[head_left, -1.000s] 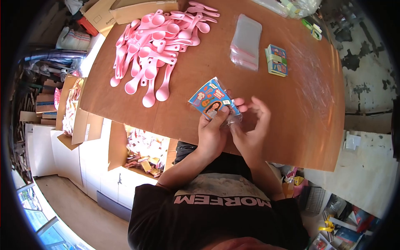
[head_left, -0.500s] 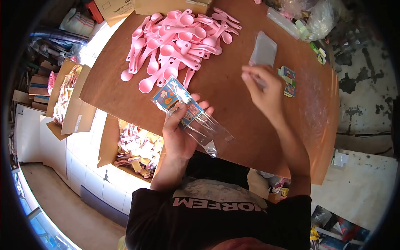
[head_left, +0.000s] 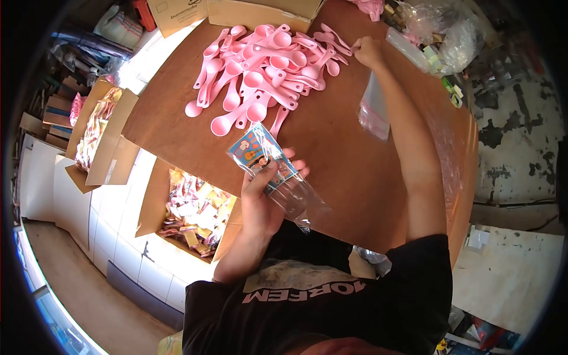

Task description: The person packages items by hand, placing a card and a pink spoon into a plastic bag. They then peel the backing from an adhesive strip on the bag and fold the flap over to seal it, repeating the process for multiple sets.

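My left hand (head_left: 266, 189) grips a clear plastic bag with a blue printed card (head_left: 251, 148) inside, just below the spoon pile. The bag's loose end hangs toward my body. My right hand (head_left: 368, 52) reaches to the far side of the table, its fingers bent together at the right edge of the heap of pink spoons (head_left: 266, 65). What its fingertips hold, if anything, is too small to make out. A stack of clear bags (head_left: 374, 109) lies on the brown table (head_left: 343, 171), partly beside my right forearm.
Open cardboard boxes full of small packets stand left of the table (head_left: 151, 201) (head_left: 112, 148). Another box (head_left: 260, 13) is at the far edge. Plastic wrapping (head_left: 458, 35) and a green-and-white item (head_left: 454, 92) lie at the right.
My right hand has moved away from above the clear bags to the right edge of the spoons. My forearm now covers the place of the small card stack. My left hand still grips the bag.
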Tool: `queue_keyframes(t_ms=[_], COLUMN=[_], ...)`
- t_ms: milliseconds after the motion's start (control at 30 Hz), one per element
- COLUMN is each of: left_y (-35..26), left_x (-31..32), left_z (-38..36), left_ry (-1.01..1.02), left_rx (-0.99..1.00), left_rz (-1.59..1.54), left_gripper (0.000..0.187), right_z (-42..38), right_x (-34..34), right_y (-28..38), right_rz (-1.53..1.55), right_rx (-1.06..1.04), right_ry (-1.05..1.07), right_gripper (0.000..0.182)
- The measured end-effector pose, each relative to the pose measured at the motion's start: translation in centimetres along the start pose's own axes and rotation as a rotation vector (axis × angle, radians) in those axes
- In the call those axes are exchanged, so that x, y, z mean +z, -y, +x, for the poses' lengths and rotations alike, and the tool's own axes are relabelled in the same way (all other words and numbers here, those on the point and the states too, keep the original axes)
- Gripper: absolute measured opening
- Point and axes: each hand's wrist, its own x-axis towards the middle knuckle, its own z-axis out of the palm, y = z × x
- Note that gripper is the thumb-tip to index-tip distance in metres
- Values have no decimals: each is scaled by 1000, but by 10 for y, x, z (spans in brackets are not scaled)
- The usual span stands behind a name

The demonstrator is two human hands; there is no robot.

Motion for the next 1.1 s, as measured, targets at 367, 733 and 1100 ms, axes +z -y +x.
queue_keyframes(t_ms=[367, 733, 1100], left_y=[17, 17, 28], left_x=[8, 8, 26], left_z=[0, 4, 24], left_ry=[-9, -55, -43], left_rx=[-41, 26, 156], left_rz=[44, -5, 27], left_gripper=[27, 31, 40], right_z=[2, -33, -365], right_x=[6, -37, -153], right_y=[6, 23, 73], right_rz=[90, 158, 1021], right_rx=[-59, 56, 439], right_ry=[-132, -162, -121], right_gripper=[18, 21, 23])
